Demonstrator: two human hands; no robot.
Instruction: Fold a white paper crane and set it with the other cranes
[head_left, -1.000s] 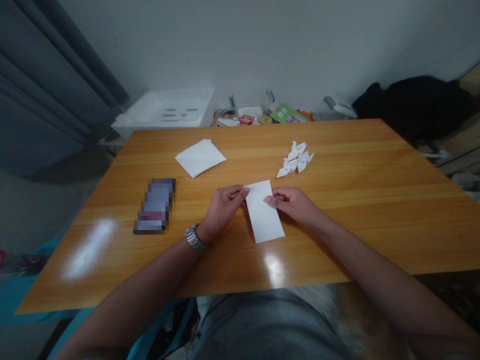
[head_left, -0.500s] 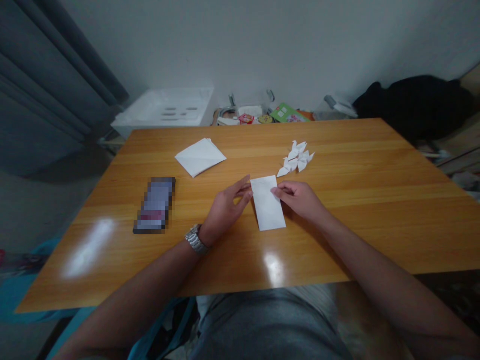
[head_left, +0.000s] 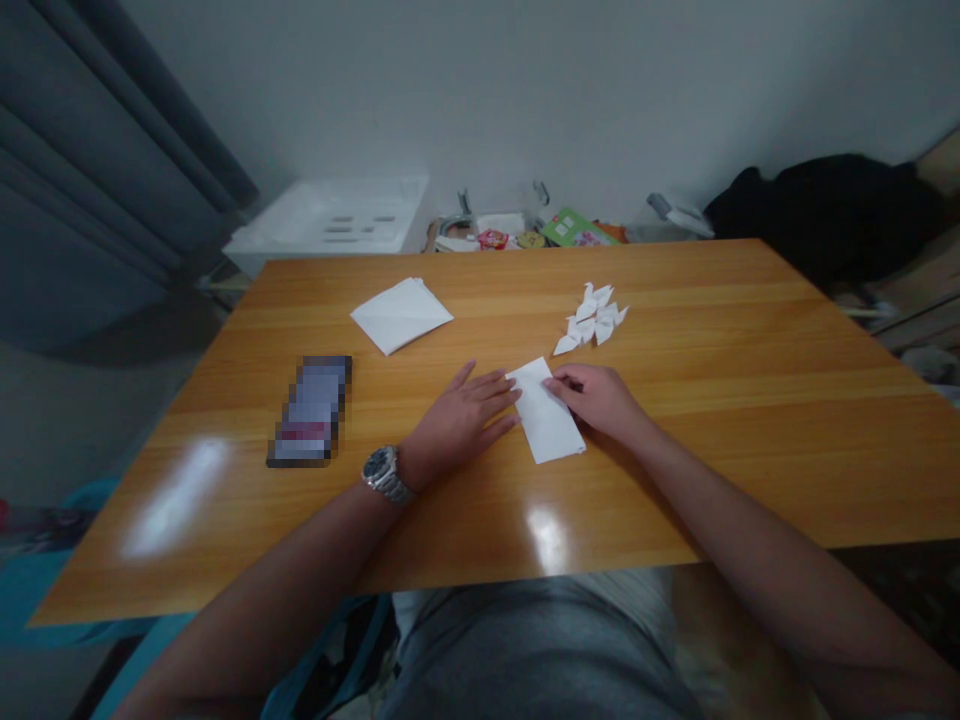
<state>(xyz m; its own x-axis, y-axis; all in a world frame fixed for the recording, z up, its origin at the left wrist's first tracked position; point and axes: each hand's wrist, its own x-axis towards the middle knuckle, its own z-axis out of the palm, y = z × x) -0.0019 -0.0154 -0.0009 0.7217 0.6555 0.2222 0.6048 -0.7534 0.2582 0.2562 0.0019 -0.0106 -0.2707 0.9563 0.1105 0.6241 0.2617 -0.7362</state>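
A folded white sheet of paper, narrow and rectangular, lies tilted on the wooden table in front of me. My right hand pinches its right edge between thumb and fingers. Flat beside it, palm down with fingers spread, my left hand touches the paper's left edge with its fingertips. A metal watch circles my left wrist. Beyond the right hand sits a small cluster of folded white paper birds.
A stack of white paper lies at the back left of the wooden table. Nearer me on the left is a phone with a blurred screen. Behind the far edge stand a white plastic tray and a green booklet.
My left hand has turned palm down and flattened, its fingers spreading at the paper. The sheet has become narrower and more tilted, its lower end shifting right. My right hand keeps its pinch.
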